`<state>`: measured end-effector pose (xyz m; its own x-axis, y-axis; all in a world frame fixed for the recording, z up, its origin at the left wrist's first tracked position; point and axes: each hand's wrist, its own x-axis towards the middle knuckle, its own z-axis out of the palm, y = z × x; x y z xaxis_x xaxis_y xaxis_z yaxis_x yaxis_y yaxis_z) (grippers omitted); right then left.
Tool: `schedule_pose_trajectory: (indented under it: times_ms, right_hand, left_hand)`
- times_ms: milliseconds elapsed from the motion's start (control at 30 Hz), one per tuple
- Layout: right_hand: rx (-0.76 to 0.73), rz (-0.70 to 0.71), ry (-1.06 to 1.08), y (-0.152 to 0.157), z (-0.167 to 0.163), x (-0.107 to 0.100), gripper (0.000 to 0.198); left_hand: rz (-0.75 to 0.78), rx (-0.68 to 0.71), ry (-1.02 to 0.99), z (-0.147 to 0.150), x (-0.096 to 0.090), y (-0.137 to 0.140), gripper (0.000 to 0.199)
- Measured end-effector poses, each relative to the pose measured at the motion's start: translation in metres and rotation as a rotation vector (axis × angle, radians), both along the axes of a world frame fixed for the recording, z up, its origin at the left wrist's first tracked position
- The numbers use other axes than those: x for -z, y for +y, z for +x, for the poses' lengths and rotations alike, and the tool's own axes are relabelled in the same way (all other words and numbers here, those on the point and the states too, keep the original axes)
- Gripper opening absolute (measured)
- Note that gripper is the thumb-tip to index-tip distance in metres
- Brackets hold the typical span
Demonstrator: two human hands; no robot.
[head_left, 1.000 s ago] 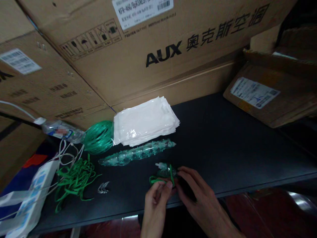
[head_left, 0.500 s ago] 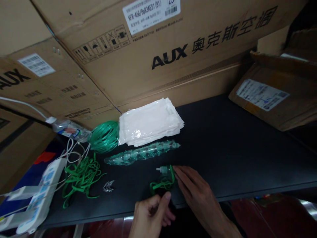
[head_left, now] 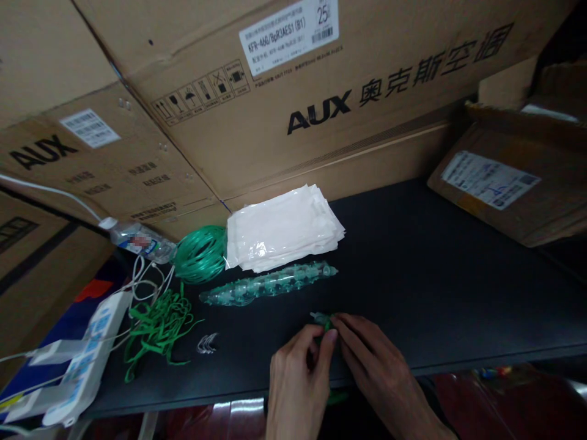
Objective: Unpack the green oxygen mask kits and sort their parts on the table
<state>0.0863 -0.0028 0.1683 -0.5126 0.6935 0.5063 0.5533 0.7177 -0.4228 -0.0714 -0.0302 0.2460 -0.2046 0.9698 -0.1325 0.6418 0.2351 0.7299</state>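
Between my hands is a small translucent green plastic piece (head_left: 321, 318) with a pale nozzle, which looks like an oxygen mask; my fingers hide most of it. My right hand (head_left: 378, 360) is closed on its right side. The thumb and forefinger of my left hand (head_left: 300, 373) pinch the green elastic strap (head_left: 327, 326) against the mask. A bit of green strap also shows below the table edge, under the hands. Behind them lies a long row of nested translucent green plastic pieces (head_left: 270, 285).
Left on the black table (head_left: 413, 275) lie loose green straps (head_left: 160, 324), small silvery strips (head_left: 208, 344), coiled green tubing (head_left: 200, 253) and a white power strip (head_left: 94, 354). White plastic-wrapped packets (head_left: 284, 229) and a bottle (head_left: 142, 239) are behind. Cardboard boxes (head_left: 504, 174) stand at right and back.
My left hand has moved up and right to the mask and now pinches the strap there. Before, it was lower, with the strap looped loosely on the table.
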Motion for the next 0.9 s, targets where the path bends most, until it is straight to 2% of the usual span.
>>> schedule_pose_trajectory:
  times_ms: [267, 367, 467, 533, 600, 700, 767, 833, 900]
  right_hand:
    - [0.079, 0.015, 0.088, 0.003, -0.001, -0.011, 0.028]
    - [0.076, 0.080, 0.070, 0.009, -0.002, -0.015, 0.025]
    - [0.166, 0.072, 0.108, 0.019, -0.002, -0.019, 0.022]
    - [0.270, 0.004, 0.179, 0.027, -0.001, -0.023, 0.017]
    - [0.341, -0.058, 0.233, 0.032, 0.002, -0.029, 0.014]
    - [0.374, -0.177, 0.271, 0.033, 0.005, -0.037, 0.014]
    - [0.370, -0.318, 0.310, 0.028, 0.005, -0.039, 0.013]
    - [0.382, -0.452, 0.377, 0.022, 0.004, -0.037, 0.013]
    - [0.394, -0.557, 0.462, 0.016, 0.002, -0.034, 0.014]
  left_hand:
    - [-0.014, 0.100, -0.059, 0.003, -0.003, -0.003, 0.034]
    - [0.023, 0.108, -0.066, 0.005, 0.000, -0.016, 0.037]
    - [0.099, 0.158, -0.063, 0.010, 0.009, -0.033, 0.036]
    - [0.170, 0.194, -0.074, 0.013, 0.014, -0.043, 0.038]
    - [0.200, 0.156, -0.124, 0.013, 0.018, -0.047, 0.038]
    - [0.061, -0.072, -0.225, 0.006, 0.017, -0.041, 0.039]
    - [-0.047, -0.206, -0.266, 0.001, 0.014, -0.032, 0.044]
    - [-0.100, -0.225, -0.288, -0.002, 0.010, -0.022, 0.045]
    - [-0.134, -0.161, -0.278, -0.003, 0.005, -0.014, 0.038]
